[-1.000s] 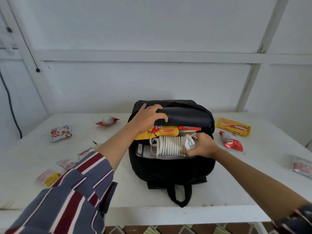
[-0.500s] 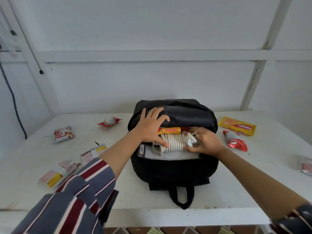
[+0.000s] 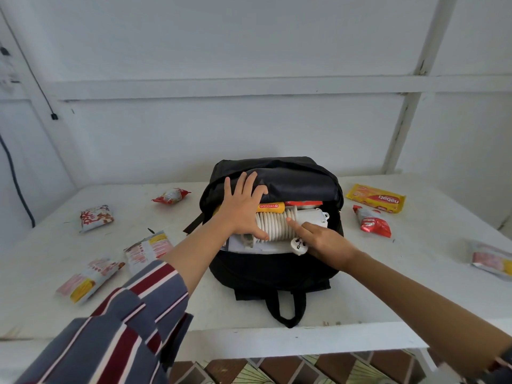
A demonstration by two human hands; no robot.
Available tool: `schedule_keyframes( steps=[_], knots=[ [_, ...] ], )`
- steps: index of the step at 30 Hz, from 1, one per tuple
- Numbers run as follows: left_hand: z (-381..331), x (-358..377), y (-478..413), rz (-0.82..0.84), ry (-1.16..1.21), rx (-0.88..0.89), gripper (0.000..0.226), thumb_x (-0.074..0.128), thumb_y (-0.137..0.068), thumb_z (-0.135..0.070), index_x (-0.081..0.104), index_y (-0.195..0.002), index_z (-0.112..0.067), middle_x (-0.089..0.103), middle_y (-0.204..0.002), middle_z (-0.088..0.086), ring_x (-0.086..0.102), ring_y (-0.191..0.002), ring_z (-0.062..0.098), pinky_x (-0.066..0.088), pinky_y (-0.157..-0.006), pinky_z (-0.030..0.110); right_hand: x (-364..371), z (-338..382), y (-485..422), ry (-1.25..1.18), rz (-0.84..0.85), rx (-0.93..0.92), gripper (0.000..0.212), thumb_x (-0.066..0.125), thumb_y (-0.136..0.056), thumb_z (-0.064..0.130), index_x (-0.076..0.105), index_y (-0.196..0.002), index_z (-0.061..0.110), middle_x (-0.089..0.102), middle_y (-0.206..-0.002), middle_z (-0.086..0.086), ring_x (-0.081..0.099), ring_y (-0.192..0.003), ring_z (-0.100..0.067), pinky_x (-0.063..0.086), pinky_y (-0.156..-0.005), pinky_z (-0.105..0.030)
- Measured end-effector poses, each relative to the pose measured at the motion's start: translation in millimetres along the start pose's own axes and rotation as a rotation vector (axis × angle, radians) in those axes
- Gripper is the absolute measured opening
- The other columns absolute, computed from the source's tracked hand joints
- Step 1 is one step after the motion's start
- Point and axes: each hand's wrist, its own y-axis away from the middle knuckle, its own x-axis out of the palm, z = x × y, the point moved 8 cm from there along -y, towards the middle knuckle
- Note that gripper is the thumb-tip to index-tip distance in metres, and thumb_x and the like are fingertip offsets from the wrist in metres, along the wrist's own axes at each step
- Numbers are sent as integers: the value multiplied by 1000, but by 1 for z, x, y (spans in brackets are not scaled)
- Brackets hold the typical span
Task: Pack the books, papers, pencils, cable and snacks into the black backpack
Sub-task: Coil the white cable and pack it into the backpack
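Scattered on white table (image 3: 388,273) around black backpack (image 3: 271,270): yellow biscuit pack (image 3: 376,198) and red sachet (image 3: 372,224) to the right, a blurred packet (image 3: 490,260) at far right edge; red snack (image 3: 171,195), white-and-red packet (image 3: 95,217) and two pale packets (image 3: 148,249) (image 3: 88,278) to the left. Nothing between hands and bag opening.

Backpack lying flat, mouth open toward far side, carry loop (image 3: 286,309) hanging over near table edge. Inside: coiled white cable (image 3: 273,225) with plug (image 3: 299,245), orange packet (image 3: 271,207), white papers (image 3: 260,248) beneath.

Left hand (image 3: 241,209): fingers spread and straight, palm pressing on cable coil and orange packet, fingertips against the black flap. Right hand (image 3: 321,239): index finger extended, touching the coil; remaining fingers curled, gripping nothing visible. Hands close together, not touching.

White-painted wall with horizontal rail behind; dark wire at left. Patterned floor below table.
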Motion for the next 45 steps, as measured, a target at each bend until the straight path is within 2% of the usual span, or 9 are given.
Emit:
schedule_keyframes(
  steps=[2, 4, 11, 15, 18, 23, 27, 34, 45],
  knots=[
    [0, 0, 0, -6, -1, -7, 105, 69, -62, -66, 18, -142, -22, -10, -156, 11, -16, -142, 35, -9, -110, 58, 4, -2, 7, -190, 141, 147, 79, 56, -83, -6, 17, -147, 16, 57, -116, -16, 59, -101, -29, 47, -85, -30],
    [-1, 1, 1, -13, 0, -10, 104, 69, -62, -66, 18, -142, -23, -11, -156, 11, -17, -142, 35, -10, -110, 57, 7, -10, 15, -348, 209, 272, 59, 45, -86, -7, 30, -139, 14, 55, -123, -14, 56, -107, -28, 44, -91, -29],
    [0, -1, 2, -39, 8, 0, 103, 70, -60, -68, 22, -140, -23, -15, -155, 11, -23, -140, 34, -13, -109, 56, -12, -9, 16, -285, 81, 181, 12, 60, -80, -1, 61, -89, 6, 58, -91, -5, 56, -76, -20, 47, -66, -31],
    [-2, -3, 7, -87, -20, 20, 102, 68, -62, -68, 22, -140, -22, -14, -155, 11, -21, -141, 31, -15, -109, 55, -28, -23, 8, -299, -31, 216, 23, 63, -71, -8, 70, -83, 11, 61, -89, -2, 57, -79, -16, 51, -66, -33],
    [-5, -7, 11, -162, -30, 56, 98, 68, -63, -67, 27, -138, -20, 4, -153, 11, -6, -143, 30, -13, -111, 51, -45, -40, -2, -347, -158, 334, 27, 68, -77, 4, 68, -102, 13, 61, -105, -4, 55, -96, -16, 46, -81, -27],
    [-10, -11, 16, -279, 1, 120, 84, 74, -62, -57, 41, -129, -19, 27, -140, 10, 19, -136, 30, 0, -114, 51, -13, -44, -18, -385, 156, 412, 72, 74, -73, 44, 43, -137, 30, 46, -139, 4, 39, -128, -16, 31, -104, -28],
    [-13, -5, 19, -381, 52, 207, 67, 68, -56, -51, 53, -117, -31, 27, -132, 8, 20, -129, 34, 15, -106, 67, -6, -57, -12, -447, 90, 459, 65, 79, -69, 38, 52, -127, 24, 53, -126, 3, 47, -118, -16, 35, -91, -22],
    [-17, 11, 14, -277, -113, 168, 79, 63, -67, -68, 36, -138, -45, 12, -153, 16, -10, -139, 37, -20, -104, 59, -4, -66, -4, -468, 75, 412, 72, 81, -68, 34, 50, -132, 25, 51, -133, -1, 45, -124, -17, 32, -99, -20],
    [-17, 4, 8, -468, -233, 154, 74, 83, -48, -56, 60, -117, -43, 32, -138, 14, 24, -131, 40, 12, -98, 69, 16, -67, -15, -323, -21, 416, 78, 77, -72, 39, 38, -140, 28, 43, -119, -12, 37, -113, -28, 24, -104, -30]
  ],
)
